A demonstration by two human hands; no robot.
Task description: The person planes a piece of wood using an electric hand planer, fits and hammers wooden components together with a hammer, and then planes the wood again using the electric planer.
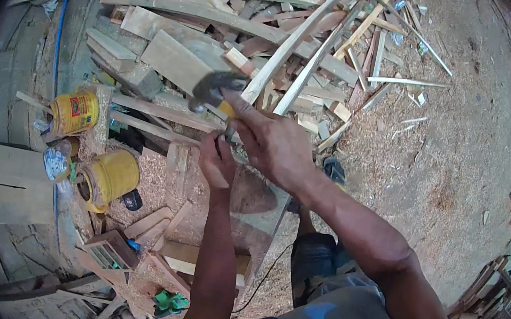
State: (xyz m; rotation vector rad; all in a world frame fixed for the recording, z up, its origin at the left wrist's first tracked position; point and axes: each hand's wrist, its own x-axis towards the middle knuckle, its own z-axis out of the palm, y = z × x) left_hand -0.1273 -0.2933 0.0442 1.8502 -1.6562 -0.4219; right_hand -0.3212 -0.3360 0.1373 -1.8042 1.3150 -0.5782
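My right hand (276,146) is closed around the yellow handle of a hammer (216,86), whose dark head is raised over the wood at the upper middle and slightly blurred. Just below it, my left hand (217,162) pinches a small dark metal piece (229,133) that stands up between the fingers. Its kind is too small and too covered to make out. Beneath both hands lies a work board (256,201), with two long wooden strips (159,110) running in from the left toward my left hand.
Scrap wood (178,59) is heaped beyond my hands. Two yellow tubs (112,176) stand on the left near a blue hose (60,37). A small wooden box frame (111,250) and a green object (169,302) lie lower left. Sawdust covers the floor (442,165) at right.
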